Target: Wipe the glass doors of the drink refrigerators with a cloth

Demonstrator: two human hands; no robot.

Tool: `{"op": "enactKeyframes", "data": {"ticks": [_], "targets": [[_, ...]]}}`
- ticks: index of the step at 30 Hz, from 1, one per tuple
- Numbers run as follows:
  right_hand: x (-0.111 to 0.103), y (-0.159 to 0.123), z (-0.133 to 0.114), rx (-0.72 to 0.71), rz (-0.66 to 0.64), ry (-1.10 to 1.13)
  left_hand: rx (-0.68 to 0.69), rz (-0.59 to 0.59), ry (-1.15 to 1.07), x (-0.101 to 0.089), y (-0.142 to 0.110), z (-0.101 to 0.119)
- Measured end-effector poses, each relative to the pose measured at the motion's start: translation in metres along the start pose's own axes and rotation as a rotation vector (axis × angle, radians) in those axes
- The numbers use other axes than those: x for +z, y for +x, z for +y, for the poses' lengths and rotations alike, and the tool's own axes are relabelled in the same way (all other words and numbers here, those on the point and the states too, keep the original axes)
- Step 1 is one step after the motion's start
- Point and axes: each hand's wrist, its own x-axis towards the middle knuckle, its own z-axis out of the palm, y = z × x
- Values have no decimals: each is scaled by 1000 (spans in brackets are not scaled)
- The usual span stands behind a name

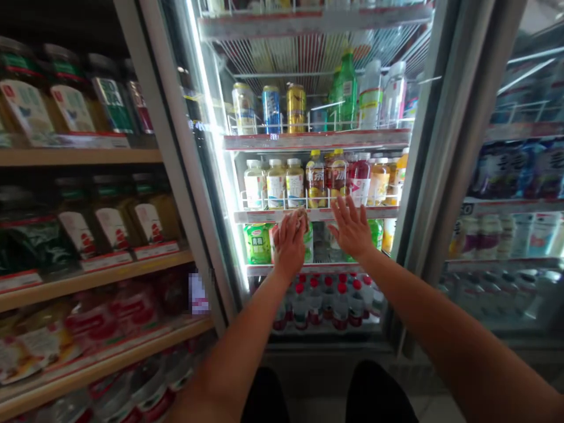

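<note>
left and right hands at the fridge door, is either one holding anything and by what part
The left hand has a crumpled cloth under its fingers; the right hand holds nothing.

Lit cooler (317, 140) at twelve o'clock, light strip (204, 76) at eleven; wood-edged shelves (79, 157) at nine; second cooler (520, 206) at three; dim floor (434, 409) at five.

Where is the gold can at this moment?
In the head view, the gold can stands near centre on a lit shelf, immediately right of the blue can and left of the green bottle.
</note>
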Motion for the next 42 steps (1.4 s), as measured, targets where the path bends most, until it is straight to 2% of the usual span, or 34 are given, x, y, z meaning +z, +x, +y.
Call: {"op": "enactKeyframes", "data": {"ticks": [3,6,8,10,12,13,14,16,18,20,22,25,27,30,32,37,39,42], "targets": [[17,-7,2,-3,48,-77,186,-83,69,10,-16,-1],[21,-9,1,-8,68,-103,279,-99,76,11,-5,-14],[19,-8,0,-4,60,-109,250,-63,68,9,13,-22],[18,-7,0,1,58,-115,149,18,74,8,24,-23],[17,-7,0,0,67,-126,58,60,81,7,18,-17],[18,-7,0,-2,74,-129,66,43,68,7,9,-12],[18,-7,0,-4,75,-131,108,7,44,8,-2,-8],[19,-7,0,-1,60,-123,293,-86,-28,9,-22,-3],[20,-7,1,8,38,-111,385,-122,-61,9,-26,-5],[19,-7,1,14,24,-105,336,-81,-46,10,-12,-10],[19,-8,1,17,12,-102,218,15,-4,10,9,-12],[18,-8,2,21,-2,-100,69,88,54,12,18,-1],[18,-8,2,21,-3,-102,93,26,55,13,3,13],[18,-8,2,28,-1,-106,216,-88,35,15,-22,23],[18,-7,1,28,9,-111,214,-90,30,15,-19,18],[16,-7,0,41,-15,-97,-10,71,3,13,23,2],[17,-8,0,44,-17,-89,-20,62,4,12,19,6],[18,-8,0,36,5,-92,102,-54,0,13,-7,17]]}}
